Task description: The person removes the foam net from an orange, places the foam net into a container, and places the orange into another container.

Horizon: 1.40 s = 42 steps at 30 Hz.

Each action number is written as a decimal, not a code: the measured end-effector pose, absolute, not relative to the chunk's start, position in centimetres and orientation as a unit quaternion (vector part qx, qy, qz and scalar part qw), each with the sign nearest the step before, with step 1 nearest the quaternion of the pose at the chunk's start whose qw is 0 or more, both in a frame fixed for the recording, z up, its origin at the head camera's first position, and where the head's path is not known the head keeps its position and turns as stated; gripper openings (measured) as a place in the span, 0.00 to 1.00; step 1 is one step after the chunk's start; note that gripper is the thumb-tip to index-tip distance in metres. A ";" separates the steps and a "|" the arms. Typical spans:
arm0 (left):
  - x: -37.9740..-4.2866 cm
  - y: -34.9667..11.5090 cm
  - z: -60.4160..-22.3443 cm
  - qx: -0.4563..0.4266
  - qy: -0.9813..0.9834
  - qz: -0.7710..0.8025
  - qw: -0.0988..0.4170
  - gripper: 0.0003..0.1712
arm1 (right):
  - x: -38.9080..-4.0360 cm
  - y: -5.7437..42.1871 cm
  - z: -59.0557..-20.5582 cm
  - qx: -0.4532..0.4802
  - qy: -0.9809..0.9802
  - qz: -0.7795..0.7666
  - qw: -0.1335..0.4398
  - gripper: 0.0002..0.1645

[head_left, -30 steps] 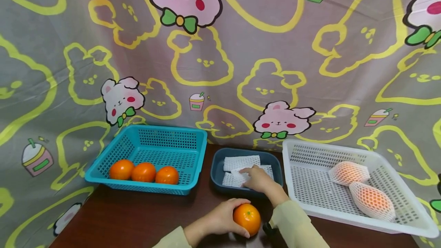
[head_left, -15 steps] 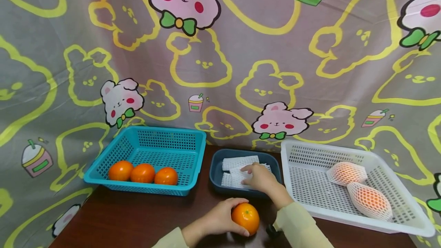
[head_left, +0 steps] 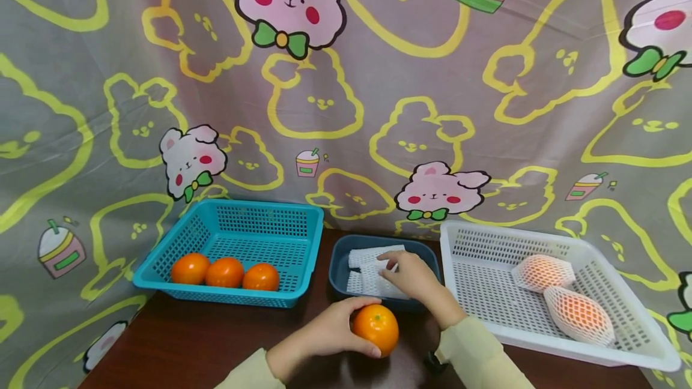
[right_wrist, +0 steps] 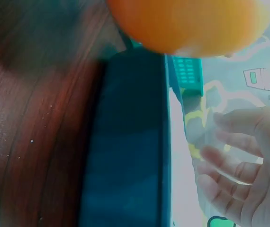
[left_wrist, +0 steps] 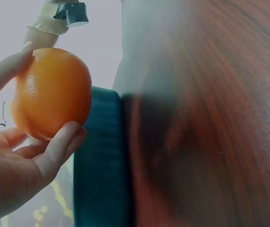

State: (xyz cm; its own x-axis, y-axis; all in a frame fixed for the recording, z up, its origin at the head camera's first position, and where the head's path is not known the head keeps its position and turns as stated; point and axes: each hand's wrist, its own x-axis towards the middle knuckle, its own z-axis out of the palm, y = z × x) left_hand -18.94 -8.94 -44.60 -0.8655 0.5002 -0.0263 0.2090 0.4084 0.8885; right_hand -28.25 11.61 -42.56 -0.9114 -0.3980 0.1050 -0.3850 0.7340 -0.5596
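Observation:
My left hand (head_left: pixel 328 330) grips an orange (head_left: pixel 376 330) from its left side, in front of the dark blue tray (head_left: pixel 336 278). In the left wrist view, the thumb and fingers lie around the orange (left_wrist: pixel 57 92), which shows above the table. My right hand (head_left: pixel 413 275) is over the tray, fingers bent and spread; the right wrist view shows nothing between its fingers (right_wrist: pixel 241 124). Below it, several white foam net sleeves (head_left: pixel 373 278) lie flat in the tray, partly covered by the hand in the head view.
At the left stands a turquoise basket (head_left: pixel 270 206) with three oranges (head_left: pixel 224 272) along its front. A white basket (head_left: pixel 503 332) at the right holds two oranges in foam nets (head_left: pixel 578 315). A patterned curtain (head_left: pixel 324 155) hangs behind the dark wooden table (head_left: pixel 216 341).
My left hand has brought the orange up and a little left, nearer the tray. My right hand has stayed over the foam sleeves, shifting only slightly.

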 end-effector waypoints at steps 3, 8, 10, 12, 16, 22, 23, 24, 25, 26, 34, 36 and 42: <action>-18.4 -9.3 -43.6 0.219 0.823 0.504 0.139 0.43 | -28.3 11.3 -42.3 -0.220 0.923 -0.315 -0.009 0.16; -18.1 -10.4 -41.8 0.226 0.826 0.501 0.126 0.44 | -28.1 10.8 -42.1 -0.236 0.907 -0.348 -0.030 0.16; -18.1 -11.0 -41.1 0.222 0.828 0.501 0.120 0.44 | -28.1 10.5 -42.1 -0.241 0.899 -0.365 -0.029 0.16; -18.1 -11.7 -40.5 0.215 0.826 0.508 0.117 0.44 | -28.0 10.2 -42.1 -0.246 0.890 -0.383 -0.023 0.17; -18.1 -13.0 -39.6 0.203 0.813 0.533 0.113 0.43 | -27.8 9.4 -42.2 -0.258 0.866 -0.428 0.009 0.17; -18.0 -14.8 -38.2 0.172 0.827 0.529 0.079 0.45 | -27.7 8.1 -42.4 -0.271 0.811 -0.514 0.069 0.19; -18.0 -15.1 -38.0 0.162 0.834 0.522 0.073 0.46 | -27.7 7.8 -42.4 -0.270 0.803 -0.525 0.080 0.20; -18.1 -15.4 -37.8 0.154 0.840 0.516 0.066 0.46 | -27.7 7.6 -42.5 -0.267 0.796 -0.535 0.089 0.20; -18.1 -15.7 -37.6 0.144 0.844 0.514 0.061 0.46 | -27.6 7.3 -42.6 -0.264 0.791 -0.543 0.098 0.21; -18.1 -16.0 -37.5 0.135 0.848 0.509 0.056 0.46 | -27.5 7.1 -42.6 -0.261 0.786 -0.551 0.106 0.22; -19.0 -18.2 -36.8 0.089 0.863 0.497 0.004 0.47 | -26.5 4.2 -43.6 -0.228 0.730 -0.621 0.172 0.30; -19.3 -18.8 -36.8 0.078 0.868 0.491 -0.009 0.48 | -26.2 3.4 -43.8 -0.221 0.718 -0.636 0.177 0.30; -20.8 -20.8 -37.5 0.036 0.874 0.484 -0.030 0.48 | -25.4 1.5 -44.4 -0.193 0.681 -0.685 0.172 0.32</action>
